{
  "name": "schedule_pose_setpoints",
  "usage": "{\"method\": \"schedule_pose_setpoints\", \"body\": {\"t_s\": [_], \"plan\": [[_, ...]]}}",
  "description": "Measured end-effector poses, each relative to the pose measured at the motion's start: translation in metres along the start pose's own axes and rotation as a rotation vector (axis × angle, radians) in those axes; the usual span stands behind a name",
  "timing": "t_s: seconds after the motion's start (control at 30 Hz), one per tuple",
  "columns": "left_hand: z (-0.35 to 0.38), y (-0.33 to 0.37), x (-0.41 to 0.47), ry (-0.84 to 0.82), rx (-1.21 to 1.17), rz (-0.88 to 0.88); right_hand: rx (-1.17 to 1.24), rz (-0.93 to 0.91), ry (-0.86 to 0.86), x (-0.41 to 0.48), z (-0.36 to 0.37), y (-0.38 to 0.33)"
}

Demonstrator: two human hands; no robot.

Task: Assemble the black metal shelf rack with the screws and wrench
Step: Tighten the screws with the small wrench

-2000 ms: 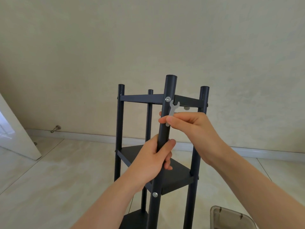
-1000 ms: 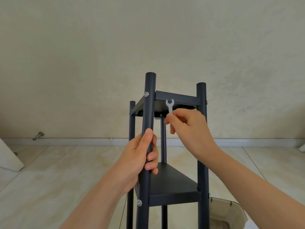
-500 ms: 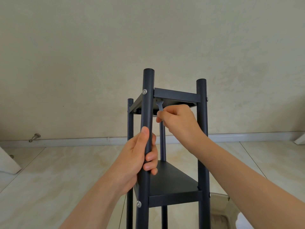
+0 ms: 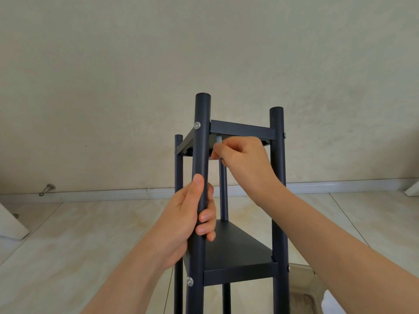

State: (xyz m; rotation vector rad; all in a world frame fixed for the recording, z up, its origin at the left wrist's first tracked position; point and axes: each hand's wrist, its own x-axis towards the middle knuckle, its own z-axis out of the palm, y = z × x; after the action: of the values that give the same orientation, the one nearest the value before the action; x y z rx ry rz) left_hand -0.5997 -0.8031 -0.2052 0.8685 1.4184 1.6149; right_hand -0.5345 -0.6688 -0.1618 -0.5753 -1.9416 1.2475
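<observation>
Closest to the camera, two bare forearms rise from the bottom edge. The left hand (image 4: 188,214) is wrapped round the nearest post (image 4: 202,143) of the black metal shelf rack (image 4: 238,274). Its thumb lies up along the tube and its fingers curl round the far side, at a height between the two shelves in view. One silver screw (image 4: 189,281) shows on that post below the hand, level with the lower shelf (image 4: 231,245). Another screw (image 4: 197,125) sits above the hand at the corner of the top shelf (image 4: 242,131). The right hand (image 4: 242,159) reaches in just under the top shelf's front rail, its fingers curled and pinching the small grey wrench (image 4: 218,141). The wrench's upper end passes behind the rail beside the nearest post, so what its head sits on cannot be seen. The rack stands upright on the floor (image 4: 79,234), which is glossy cream tile with a marbled pattern and thin dark joints. At the lower right, partly behind the right forearm, a translucent container (image 4: 303,288) rests on the tiles near the rack's foot. The edge of a white door (image 4: 11,223) cuts in at the left. Farther back, a white baseboard (image 4: 113,191) runs the width of the room, with a metal door stop (image 4: 47,189) sticking out just above it on the left. Behind everything rises a plain beige wall (image 4: 136,64) with a faint mottled texture, filling the upper half of the view.
</observation>
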Motion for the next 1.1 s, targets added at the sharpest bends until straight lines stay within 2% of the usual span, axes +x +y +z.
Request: {"method": "schedule_pose_setpoints", "body": {"t_s": [0.63,1.1], "plan": [[-0.006,0.0,-0.001,-0.02,-0.008,-0.012,-0.002,-0.105,0.023,0.003,0.017,0.01],[-0.005,0.0,-0.001,-0.067,-0.01,-0.033,-0.009,-0.31,0.216,0.008,0.039,0.025]]}}
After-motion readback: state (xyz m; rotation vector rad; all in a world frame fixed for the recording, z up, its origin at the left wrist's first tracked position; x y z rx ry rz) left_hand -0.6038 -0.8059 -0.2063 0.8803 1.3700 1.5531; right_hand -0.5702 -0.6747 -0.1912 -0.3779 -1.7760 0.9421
